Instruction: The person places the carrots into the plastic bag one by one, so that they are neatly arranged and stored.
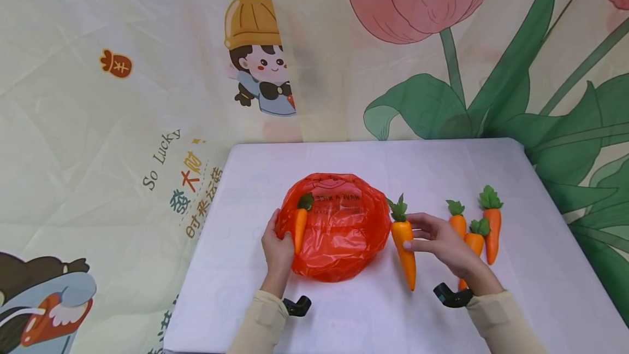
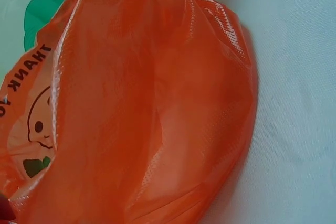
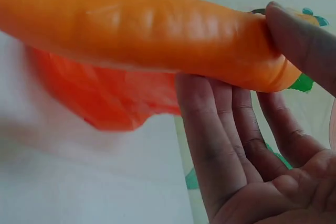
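A red plastic bag (image 1: 339, 239) stands with its mouth open on the table. My left hand (image 1: 278, 249) grips its left rim; in the left wrist view the bag's side (image 2: 157, 98) fills most of the picture and hides nearly all of that hand. One orange toy carrot (image 1: 300, 228) with a dark green top is inside the bag, close to the left thumb. Just right of the bag, my right hand (image 1: 444, 242) pinches another toy carrot (image 1: 404, 245), leaf end up and tip down. The right wrist view shows thumb and fingers on this carrot's (image 3: 147, 30) thick end.
Right of my right hand lie several more toy carrots (image 1: 492, 234) in a loose group, partly hidden by the hand and wrist. A white cloth covers the table (image 1: 354, 316). Behind it hangs a printed curtain (image 1: 334, 86) with tulips and cartoon figures.
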A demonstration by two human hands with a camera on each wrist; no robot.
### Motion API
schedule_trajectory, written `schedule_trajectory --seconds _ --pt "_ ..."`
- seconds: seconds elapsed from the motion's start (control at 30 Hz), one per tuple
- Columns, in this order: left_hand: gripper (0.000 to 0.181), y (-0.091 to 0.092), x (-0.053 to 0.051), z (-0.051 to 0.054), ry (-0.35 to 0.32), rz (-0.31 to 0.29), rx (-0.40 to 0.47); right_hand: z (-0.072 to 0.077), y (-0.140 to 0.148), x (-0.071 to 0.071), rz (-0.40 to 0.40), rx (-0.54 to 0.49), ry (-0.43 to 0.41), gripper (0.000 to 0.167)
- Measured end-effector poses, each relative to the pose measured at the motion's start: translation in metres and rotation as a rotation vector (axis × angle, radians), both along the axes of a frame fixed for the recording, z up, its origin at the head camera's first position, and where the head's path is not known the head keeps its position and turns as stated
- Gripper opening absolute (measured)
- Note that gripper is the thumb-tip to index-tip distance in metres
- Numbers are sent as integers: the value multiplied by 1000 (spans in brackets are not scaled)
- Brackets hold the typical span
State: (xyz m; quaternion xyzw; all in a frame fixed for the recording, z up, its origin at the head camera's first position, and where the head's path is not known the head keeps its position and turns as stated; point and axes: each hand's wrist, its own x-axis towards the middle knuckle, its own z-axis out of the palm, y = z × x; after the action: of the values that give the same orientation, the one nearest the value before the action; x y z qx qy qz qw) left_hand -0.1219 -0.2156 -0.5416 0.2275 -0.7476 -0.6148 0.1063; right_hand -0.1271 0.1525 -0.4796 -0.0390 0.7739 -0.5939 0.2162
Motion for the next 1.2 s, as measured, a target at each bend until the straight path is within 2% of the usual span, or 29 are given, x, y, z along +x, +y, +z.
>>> schedule_trajectory --seconds 0.2,0.4,0.6,0.73,0.9,1.07,1.2 --pt "63 0 0 0 9 -3 3 7 -22 -6 29 -100 -19 75" --pt "60 0 0 1 16 -10 5 16 -49 -19 42 -178 -22 74" --pt "59 0 0 1 15 -19 8 19 -81 -32 8 -265 -64 77" --pt "59 0 0 1 11 -15 6 14 -103 -40 -45 -339 -109 75" --pt "59 1 0 0 0 -14 11 -1 -127 -48 -100 -441 -187 72" --pt "59 1 -1 1 -20 -11 4 -14 -150 -52 -132 -439 -223 70" --pt "60 1 -2 2 -15 -6 2 -26 -168 -53 -126 -417 -235 68"
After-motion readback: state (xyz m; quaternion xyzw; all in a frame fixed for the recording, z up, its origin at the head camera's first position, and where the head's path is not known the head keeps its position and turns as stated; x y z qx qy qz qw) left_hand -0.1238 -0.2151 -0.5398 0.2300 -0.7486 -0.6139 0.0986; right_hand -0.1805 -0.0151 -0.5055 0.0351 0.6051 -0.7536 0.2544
